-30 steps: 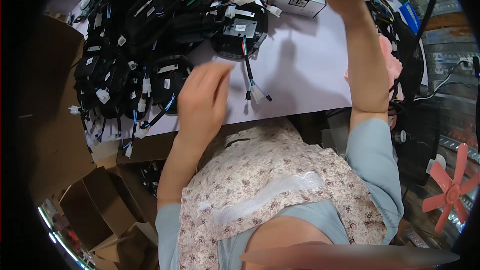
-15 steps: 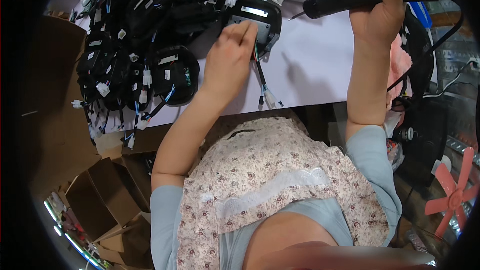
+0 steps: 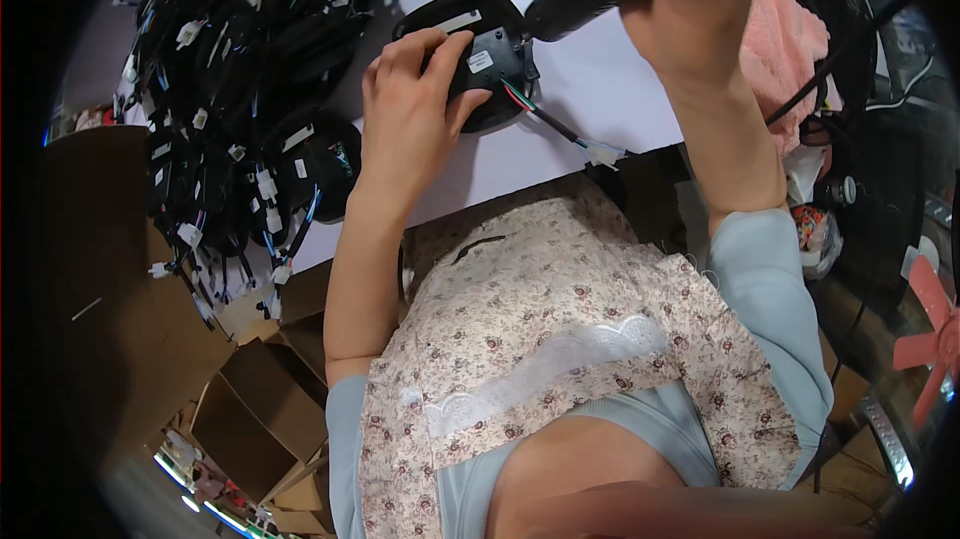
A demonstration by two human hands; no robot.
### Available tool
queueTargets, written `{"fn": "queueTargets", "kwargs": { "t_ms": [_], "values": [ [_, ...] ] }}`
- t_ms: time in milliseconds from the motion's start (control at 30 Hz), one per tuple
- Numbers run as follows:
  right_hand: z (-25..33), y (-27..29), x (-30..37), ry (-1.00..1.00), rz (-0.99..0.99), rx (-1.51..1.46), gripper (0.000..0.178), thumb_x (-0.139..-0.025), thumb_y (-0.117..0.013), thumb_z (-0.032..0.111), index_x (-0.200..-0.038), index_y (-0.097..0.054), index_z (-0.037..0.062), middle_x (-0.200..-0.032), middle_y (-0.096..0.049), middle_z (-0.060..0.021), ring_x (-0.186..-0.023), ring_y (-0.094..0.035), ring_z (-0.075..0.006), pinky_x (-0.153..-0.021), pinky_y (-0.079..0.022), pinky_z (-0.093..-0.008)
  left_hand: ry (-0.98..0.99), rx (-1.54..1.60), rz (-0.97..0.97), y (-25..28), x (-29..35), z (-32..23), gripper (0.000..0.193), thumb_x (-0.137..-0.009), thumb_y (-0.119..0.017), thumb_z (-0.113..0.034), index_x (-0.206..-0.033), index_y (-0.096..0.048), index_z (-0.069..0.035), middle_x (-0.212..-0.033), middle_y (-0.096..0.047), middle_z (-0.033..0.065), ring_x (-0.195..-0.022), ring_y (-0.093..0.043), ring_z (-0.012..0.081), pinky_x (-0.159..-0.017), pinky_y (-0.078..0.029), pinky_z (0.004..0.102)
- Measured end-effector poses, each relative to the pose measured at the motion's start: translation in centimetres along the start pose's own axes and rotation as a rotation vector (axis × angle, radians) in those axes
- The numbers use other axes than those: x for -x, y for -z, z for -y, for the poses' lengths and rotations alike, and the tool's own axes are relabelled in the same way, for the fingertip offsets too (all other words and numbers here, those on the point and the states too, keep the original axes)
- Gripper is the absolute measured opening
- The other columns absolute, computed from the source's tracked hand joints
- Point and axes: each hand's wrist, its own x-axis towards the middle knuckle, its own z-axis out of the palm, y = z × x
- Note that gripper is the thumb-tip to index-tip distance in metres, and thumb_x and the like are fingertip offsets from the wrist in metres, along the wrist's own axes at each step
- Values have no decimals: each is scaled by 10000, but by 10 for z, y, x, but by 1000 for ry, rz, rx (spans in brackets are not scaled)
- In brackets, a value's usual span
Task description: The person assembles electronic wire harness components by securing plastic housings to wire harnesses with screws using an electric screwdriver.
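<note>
A rounded black plastic housing (image 3: 512, 57) lies on the pale tabletop, a grey inner plate and white labels on its upturned face. My left hand (image 3: 405, 104) grips its left side, fingertips and thumb resting on that face. A bundle of coloured wires runs out of the housing to a white connector (image 3: 602, 152) near the table's front edge. My right hand (image 3: 690, 24) is wrapped round a black electric screwdriver (image 3: 585, 1), tilted with its nose at the housing's right edge. The tip meets the housing near a corner post; whether a screw is there is too small to tell.
Several similar black housings with wires and white connectors are heaped at the left, one housing (image 3: 315, 164) nearest me. A pink cloth (image 3: 785, 49) lies at the right. Cardboard boxes (image 3: 260, 409) stand below left; a pink fan (image 3: 935, 339) is at the lower right.
My right hand has brought the screwdriver left and down to the housing's edge. My left hand has shifted from the wires' side to the housing's left side. The view has also moved.
</note>
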Motion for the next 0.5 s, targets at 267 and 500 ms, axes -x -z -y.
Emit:
{"fn": "queueTargets", "kwargs": {
  "t_ms": [267, 500],
  "values": [
    [-10, 0, -2, 38, 120, -6, 115, -896, -749, 52, -949, -663, -4, -770, -669, -50, -600, -618, -89, -551, -497, -233, 50, 151, 37, -4, 0, 0, 576, -827, -824, -267, -1349, -621, -134, -1283, -596, 65, -1226, -550, 291, -1055, -384, 447],
    [-8, 0, 0, 7, 103, 56, 118, -907, -745, 58, -970, -664, -1, -776, -675, -46, -607, -625, -88, -562, -502, -227, 46, 242, -42, -17, 7, 5, 550, -827, -824, -301, -1327, -641, -161, -1254, -613, 63, -1154, -593, 287, -1053, -362, 431]
  ]
}}
